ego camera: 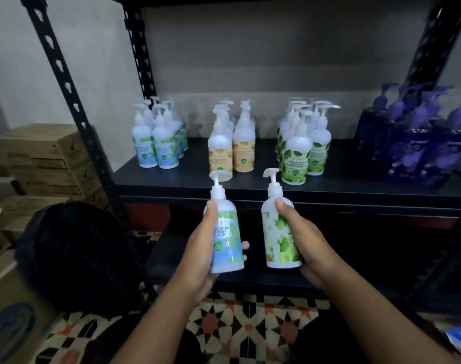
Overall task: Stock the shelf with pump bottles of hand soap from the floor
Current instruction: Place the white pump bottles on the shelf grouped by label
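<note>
Nearest me, above the patterned floor (pixel 237 324), my left hand (pixel 200 248) has its fingers (pixel 245 245) curled round a blue-labelled bottle (pixel 225 232), thumb up its side. My right hand (pixel 305 243) grips a green-labelled bottle (pixel 278 232) the same way. The two are held side by side, close but apart and roughly upright, in front of the black shelf (pixel 250 185). On it stand four clusters: blue bottles (pixel 158 137) at left, then yellow bottles (pixel 232 145), green bottles (pixel 300 145) and purple bottles (pixel 418 137).
</note>
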